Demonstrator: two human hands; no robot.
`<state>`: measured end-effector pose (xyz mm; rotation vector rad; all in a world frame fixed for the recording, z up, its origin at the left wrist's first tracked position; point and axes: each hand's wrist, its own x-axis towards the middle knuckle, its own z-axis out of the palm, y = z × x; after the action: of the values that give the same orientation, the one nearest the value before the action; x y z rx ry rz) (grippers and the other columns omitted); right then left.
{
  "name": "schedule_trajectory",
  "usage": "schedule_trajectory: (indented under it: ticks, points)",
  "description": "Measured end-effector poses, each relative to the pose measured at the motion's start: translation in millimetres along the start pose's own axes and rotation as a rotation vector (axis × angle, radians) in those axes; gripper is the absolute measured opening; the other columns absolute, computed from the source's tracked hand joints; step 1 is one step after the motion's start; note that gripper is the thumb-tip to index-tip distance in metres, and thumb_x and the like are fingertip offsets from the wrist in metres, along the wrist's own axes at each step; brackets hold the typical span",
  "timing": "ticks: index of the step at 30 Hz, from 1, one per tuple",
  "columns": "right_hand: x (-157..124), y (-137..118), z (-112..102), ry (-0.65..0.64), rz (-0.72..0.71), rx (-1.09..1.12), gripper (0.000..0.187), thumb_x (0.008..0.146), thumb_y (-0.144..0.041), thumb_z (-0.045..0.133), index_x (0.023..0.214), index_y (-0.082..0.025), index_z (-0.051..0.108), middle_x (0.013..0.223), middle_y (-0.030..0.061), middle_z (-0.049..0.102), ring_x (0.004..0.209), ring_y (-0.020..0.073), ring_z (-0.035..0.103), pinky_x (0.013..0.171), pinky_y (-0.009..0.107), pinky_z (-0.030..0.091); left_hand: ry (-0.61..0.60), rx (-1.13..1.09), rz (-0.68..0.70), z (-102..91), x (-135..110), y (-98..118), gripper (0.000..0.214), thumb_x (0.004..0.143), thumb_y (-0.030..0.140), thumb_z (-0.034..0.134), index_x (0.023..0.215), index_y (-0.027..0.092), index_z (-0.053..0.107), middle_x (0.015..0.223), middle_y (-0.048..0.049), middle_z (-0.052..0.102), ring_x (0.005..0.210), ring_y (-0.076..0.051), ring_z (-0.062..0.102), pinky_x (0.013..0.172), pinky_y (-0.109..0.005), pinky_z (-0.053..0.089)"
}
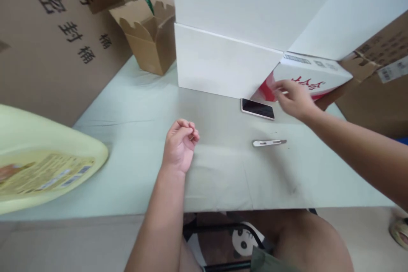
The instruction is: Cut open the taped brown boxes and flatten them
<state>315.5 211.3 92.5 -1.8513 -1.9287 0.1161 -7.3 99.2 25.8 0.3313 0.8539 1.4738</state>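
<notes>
White utility knife (pixel 269 143) lies just nearside of the smartphone (pixel 257 109); left of the phone, the left hand (pixel 181 144) curls half-open, empty; just right, the right hand (pixel 295 98) bends loosely, any hold unclear.

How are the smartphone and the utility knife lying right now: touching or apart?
Apart. The head view shows a clear strip of pale green tablecloth between the smartphone and the utility knife, which lies nearer the person.

A storage-type corner is indicated by a printed carton (pixel 35 63), an open cardboard box (pixel 143 53) and a cloth-covered table (pixel 127 170); building type cannot be determined.
</notes>
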Motion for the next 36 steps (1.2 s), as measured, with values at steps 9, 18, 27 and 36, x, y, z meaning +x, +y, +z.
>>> schedule_trajectory:
  ticks: [9,18,27,36]
  points:
    - [81,-222,123,-0.152,-0.735,0.228,0.035,0.085,-0.013,0.056,0.118,-0.022,0.066,0.133,0.0107,0.064,0.092,0.0201,0.069,0.096,0.042,0.059,-0.018,-0.039,-0.046,-15.2,2,11,0.030,0.050,0.017,0.074,0.067,0.018,0.049,0.072,0.0064,0.057,0.056,-0.003,0.051,0.060,-0.019,0.040]
    - [132,-332,166,-0.156,-0.546,0.300,0.039,0.080,-0.016,0.074,0.113,-0.028,0.057,0.127,0.0028,0.070,0.117,0.0220,0.064,0.112,0.047,0.055,-0.036,-0.084,-0.066,-16.1,0,14,0.024,0.053,0.020,0.070,0.065,0.019,0.050,0.065,0.0058,0.055,0.056,-0.005,0.047,0.063,-0.024,0.033]
    - [67,-301,142,-0.068,-0.700,0.171,0.019,0.094,-0.030,0.057,0.079,-0.019,0.063,0.084,0.0022,0.072,0.093,0.0239,0.075,0.099,0.045,0.060,0.474,0.019,0.335,-34.5,3,21,0.016,0.070,0.017,0.056,0.076,0.023,0.042,0.068,0.0054,0.039,0.061,-0.010,0.042,0.065,-0.026,0.033]
    - [-81,-149,18,-0.040,-0.633,0.499,0.030,0.096,-0.048,0.055,0.077,-0.028,0.067,0.071,0.0041,0.064,0.063,0.0210,0.062,0.064,0.041,0.056,0.506,0.132,0.724,-58.8,10,27,0.015,0.089,0.039,0.049,0.099,0.028,0.052,0.111,0.0000,0.059,0.112,-0.016,0.058,0.090,-0.026,0.042]
